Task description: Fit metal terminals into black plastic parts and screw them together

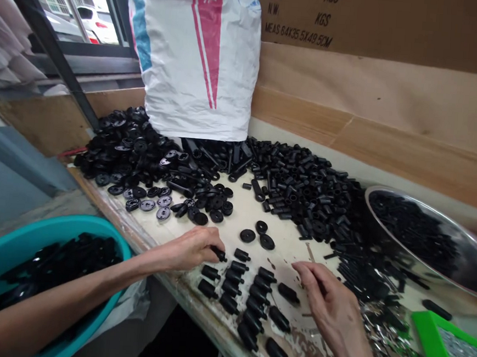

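My left hand is closed around a small black plastic cylinder with a narrow tip, just above the bench. Matching black cylinders lie in rough rows in front of me, their thin ends pointing right. To the right of those rows is my right hand, low over the bench. Its thumb and fingertips are pressed together; whatever is between them, if anything, is hidden. Beyond my hands lie 3 black discs.
Behind are heaps of black discs and short black tubes below a white sack. A metal bowl, small metal pieces and a green tray stand right. A teal tub of black parts sits left.
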Tool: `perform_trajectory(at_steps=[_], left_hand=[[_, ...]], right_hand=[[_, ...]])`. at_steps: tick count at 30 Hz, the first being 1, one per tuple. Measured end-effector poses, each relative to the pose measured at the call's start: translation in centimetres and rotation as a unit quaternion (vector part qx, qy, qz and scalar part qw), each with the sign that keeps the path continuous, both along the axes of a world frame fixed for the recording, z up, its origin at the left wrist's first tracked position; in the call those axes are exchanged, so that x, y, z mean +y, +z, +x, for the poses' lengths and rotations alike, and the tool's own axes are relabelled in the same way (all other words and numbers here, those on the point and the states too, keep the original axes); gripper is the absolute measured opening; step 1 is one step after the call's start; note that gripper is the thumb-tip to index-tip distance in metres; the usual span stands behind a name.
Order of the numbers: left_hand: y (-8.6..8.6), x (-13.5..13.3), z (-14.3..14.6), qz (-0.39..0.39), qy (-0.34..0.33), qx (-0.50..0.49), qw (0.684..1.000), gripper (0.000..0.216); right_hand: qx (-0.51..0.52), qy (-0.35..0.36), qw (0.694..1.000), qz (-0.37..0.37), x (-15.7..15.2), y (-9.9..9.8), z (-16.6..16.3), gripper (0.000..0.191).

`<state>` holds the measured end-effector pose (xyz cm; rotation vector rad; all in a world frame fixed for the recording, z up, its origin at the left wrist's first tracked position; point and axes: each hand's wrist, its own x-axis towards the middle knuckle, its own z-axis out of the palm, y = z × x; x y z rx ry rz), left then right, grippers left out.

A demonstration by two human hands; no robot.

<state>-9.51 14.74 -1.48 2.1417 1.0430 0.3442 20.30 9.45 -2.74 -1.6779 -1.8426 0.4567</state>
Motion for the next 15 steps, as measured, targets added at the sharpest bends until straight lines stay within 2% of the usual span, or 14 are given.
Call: perform_trajectory(at_steps=[5,9,12,15], left_hand=[[-0.2,-0.1,0.0,0.002,-0.016,0.026,1.000,0.014],[0.0,0.4,0.0,-0.003,-0.045,0.031,0.999,0.012],[1.1,1.0,0.2,-0.019,-0.091,0.055,0.994,0.021],[2.7,2.1,0.8,-0.030,-0.124,0.075,0.989,0.021]], right_hand=[[-0.048,-0.034,0.998,0.022,0.7,-0.5,1.9,0.032],[-0.090,-0.043,0.994,0.049,2.4,-0.9,3.6,0.033],[-0.121,-0.045,0.990,0.059,4.3,-1.6,4.1,0.028],[-0.164,-0.038,0.984,0.058,6.3,-2.2,3.9,0.024]])
